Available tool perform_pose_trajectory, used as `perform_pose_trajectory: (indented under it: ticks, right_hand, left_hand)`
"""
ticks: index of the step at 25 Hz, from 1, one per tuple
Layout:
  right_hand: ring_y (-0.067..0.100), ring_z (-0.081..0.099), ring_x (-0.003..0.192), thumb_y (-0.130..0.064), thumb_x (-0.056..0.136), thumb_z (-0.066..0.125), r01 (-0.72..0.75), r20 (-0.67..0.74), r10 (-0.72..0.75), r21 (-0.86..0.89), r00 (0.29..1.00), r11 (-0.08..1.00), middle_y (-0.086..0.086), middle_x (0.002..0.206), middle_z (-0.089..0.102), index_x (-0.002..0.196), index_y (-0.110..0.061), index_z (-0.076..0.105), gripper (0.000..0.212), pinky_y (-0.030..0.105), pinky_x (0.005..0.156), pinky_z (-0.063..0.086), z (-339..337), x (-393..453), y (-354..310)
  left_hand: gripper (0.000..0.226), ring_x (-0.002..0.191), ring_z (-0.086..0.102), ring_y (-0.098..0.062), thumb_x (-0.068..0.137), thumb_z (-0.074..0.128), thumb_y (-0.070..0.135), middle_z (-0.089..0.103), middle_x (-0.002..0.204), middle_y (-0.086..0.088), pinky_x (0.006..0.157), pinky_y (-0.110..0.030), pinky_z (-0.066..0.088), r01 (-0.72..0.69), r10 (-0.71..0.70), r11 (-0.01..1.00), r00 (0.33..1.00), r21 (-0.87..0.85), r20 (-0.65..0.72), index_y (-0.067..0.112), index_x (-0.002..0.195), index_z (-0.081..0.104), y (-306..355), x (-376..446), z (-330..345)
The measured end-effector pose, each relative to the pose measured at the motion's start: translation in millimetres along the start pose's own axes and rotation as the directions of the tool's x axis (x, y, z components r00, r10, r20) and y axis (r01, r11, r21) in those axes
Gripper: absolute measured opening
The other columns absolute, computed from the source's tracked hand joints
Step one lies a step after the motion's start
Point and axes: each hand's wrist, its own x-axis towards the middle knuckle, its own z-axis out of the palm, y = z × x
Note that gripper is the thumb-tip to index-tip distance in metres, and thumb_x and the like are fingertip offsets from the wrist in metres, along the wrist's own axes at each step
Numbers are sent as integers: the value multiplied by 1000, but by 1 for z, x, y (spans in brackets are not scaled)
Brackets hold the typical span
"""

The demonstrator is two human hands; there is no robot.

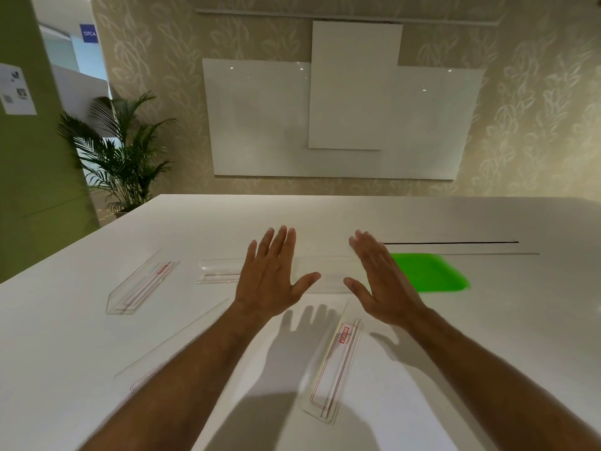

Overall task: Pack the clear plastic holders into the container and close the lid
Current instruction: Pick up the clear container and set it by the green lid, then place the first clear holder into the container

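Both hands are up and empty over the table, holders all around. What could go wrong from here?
1. The clear holders barely show against the white table; the one under the left forearm could be missed or swept aside.
2. The clear container between the left hand and right hand is blurred, so its rim is easy to misjudge.

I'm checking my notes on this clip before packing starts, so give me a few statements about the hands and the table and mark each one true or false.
1. Both hands are open with fingers spread. True: left hand, right hand.
2. The right hand holds a clear holder. False: it holds nothing.
3. A green lid lies on the table beyond the right hand. True.
4. The holder with red lettering stands upright. False: it lies flat.
5. A potted plant stands beyond the table's left corner. True.
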Motion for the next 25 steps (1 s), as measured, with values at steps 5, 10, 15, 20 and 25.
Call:
perform_pose_trajectory:
  ticks: [5,10,15,20,25]
  right_hand:
    - [20,56,126,-25,79,72,165,178,-178,82,968,983,4,137,59,133,-13,58,56,40,102,48,-1,-32,-11]
    - [15,61,117,-26,90,62,147,310,-153,45,938,988,-3,120,70,117,-22,70,28,28,99,44,5,-33,-19]
    - [20,70,83,-17,81,68,263,268,-244,-38,932,964,-3,89,76,93,-19,76,15,34,79,55,0,-31,-26]
    - [21,66,74,-15,75,71,281,165,-263,-97,951,955,-4,80,73,85,-20,73,12,35,70,53,-7,-30,-26]
    - [22,65,90,-25,80,73,195,-132,-192,7,972,981,-2,98,72,100,-15,70,23,36,81,50,-17,-28,-26]
  left_hand:
    - [77,112,62,-16,77,33,85,68,121,10,89,-36,49,-7,22,995,988,-98,150,31,128,57,35,-36,-10]
    - [56,93,65,-19,74,55,71,68,102,6,78,-32,48,13,15,998,915,-67,404,27,106,66,58,-53,-3]
    - [32,89,64,-23,83,60,49,65,99,-1,75,-33,48,-8,16,1000,931,-25,366,23,101,66,63,-58,4]
    - [18,82,65,-28,87,54,33,68,88,-2,63,-30,38,-101,88,993,974,57,209,20,88,67,57,-54,0]
    - [23,41,53,-20,58,82,13,56,53,3,44,-21,23,-240,235,953,971,183,48,19,57,61,53,-53,-17]
